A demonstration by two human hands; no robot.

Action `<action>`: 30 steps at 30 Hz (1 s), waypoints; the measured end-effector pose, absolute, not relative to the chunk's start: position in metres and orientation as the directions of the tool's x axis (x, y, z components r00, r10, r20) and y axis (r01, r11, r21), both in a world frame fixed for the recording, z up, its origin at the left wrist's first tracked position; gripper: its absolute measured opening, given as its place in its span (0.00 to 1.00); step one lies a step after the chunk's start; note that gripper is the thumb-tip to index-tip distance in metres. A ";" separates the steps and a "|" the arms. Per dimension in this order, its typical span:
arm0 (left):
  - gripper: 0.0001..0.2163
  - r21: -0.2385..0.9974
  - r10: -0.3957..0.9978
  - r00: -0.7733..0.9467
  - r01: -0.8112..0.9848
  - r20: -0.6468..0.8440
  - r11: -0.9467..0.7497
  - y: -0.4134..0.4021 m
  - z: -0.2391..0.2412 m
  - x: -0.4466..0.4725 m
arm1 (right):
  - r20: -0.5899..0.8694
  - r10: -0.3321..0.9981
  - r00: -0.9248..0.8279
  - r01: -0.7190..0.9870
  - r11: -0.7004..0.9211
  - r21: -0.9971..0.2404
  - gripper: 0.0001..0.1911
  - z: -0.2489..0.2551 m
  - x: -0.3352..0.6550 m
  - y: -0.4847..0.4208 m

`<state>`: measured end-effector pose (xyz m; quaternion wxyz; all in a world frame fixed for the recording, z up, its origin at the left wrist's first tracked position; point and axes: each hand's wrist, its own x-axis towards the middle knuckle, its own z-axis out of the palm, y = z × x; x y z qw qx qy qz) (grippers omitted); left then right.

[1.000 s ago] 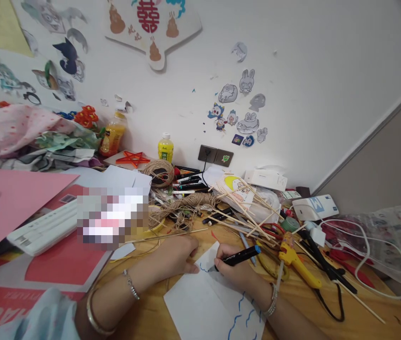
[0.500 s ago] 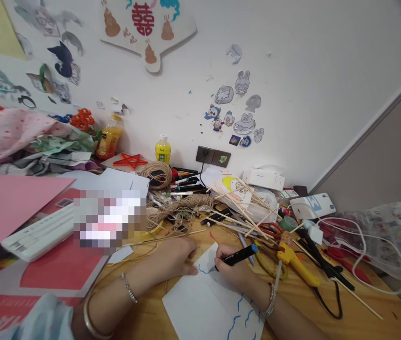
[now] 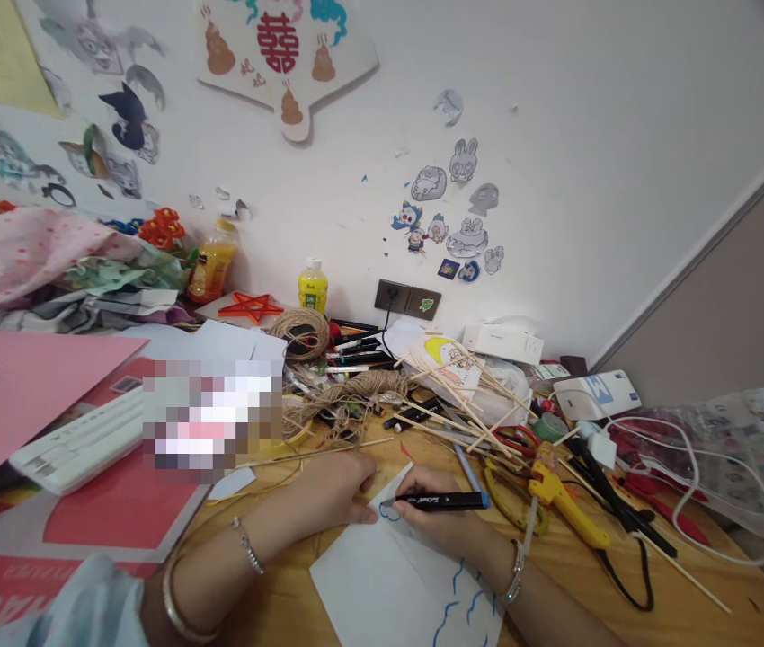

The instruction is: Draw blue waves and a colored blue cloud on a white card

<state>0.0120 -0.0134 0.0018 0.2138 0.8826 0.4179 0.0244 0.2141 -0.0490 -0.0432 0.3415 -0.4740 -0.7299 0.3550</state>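
My right hand [image 3: 437,523] grips a black marker with a blue cap end [image 3: 441,501], its tip resting on a white sheet of paper [image 3: 382,584] at a small blue squiggle near the sheet's far corner. More blue wavy lines show on the paper near my right wrist. My left hand [image 3: 336,487] lies curled on the wooden desk at the paper's left edge, pressing it down, with nothing visible inside it. Both wrists wear bracelets.
A yellow glue gun [image 3: 561,494], scissors, thin wooden sticks [image 3: 463,404] and cables clutter the desk to the right. Twine [image 3: 348,395], markers and two bottles [image 3: 313,285] stand behind. A white keyboard [image 3: 78,440] and pink and red card [image 3: 24,377] lie left.
The marker has swung from pointing up-right to lying nearly level, its tip shifted left on the paper. The blue squiggle near the corner has grown. My left hand stays put.
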 end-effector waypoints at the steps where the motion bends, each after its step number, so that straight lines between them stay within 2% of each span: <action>1: 0.10 0.398 0.749 0.649 0.727 -0.134 -0.559 -0.013 0.001 0.012 | 0.162 0.933 -0.320 0.460 0.303 -0.835 0.02 -0.043 0.214 -0.049; 7: 0.10 0.401 0.754 0.645 0.728 -0.125 -0.557 -0.014 0.000 0.012 | 0.172 0.954 -0.247 0.506 0.278 -0.817 0.03 -0.041 0.213 -0.050; 12: 0.10 0.399 0.753 0.644 0.731 -0.136 -0.554 -0.014 0.004 0.013 | 0.163 0.939 -0.302 0.477 0.297 -0.827 0.03 -0.042 0.214 -0.050; 22: 0.10 0.401 0.756 0.639 0.735 -0.141 -0.547 -0.016 0.009 0.014 | 0.177 0.941 -0.289 0.468 0.300 -0.831 0.03 -0.046 0.214 -0.050; 30: 0.10 0.398 0.767 0.627 0.744 -0.139 -0.536 -0.016 0.007 0.014 | 0.184 0.958 -0.220 0.543 0.277 -0.793 0.05 -0.040 0.213 -0.051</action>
